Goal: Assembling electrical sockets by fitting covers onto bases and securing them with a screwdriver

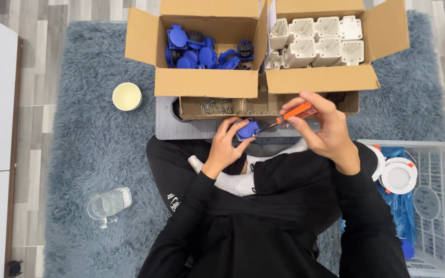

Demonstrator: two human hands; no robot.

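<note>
Left hand (226, 149) clamped round small, stiff, light blue socket part (247, 129), best pinched by its edges; right hand (321, 126) closed on orange-handled screwdriver (289, 114)

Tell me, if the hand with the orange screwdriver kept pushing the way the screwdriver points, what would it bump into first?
Probably the blue socket part: the right hand aims the orange screwdriver down-left at it, held in the left hand.

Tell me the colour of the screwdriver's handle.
Orange; the screwdriver handle in the right hand shows in the head view.
</note>
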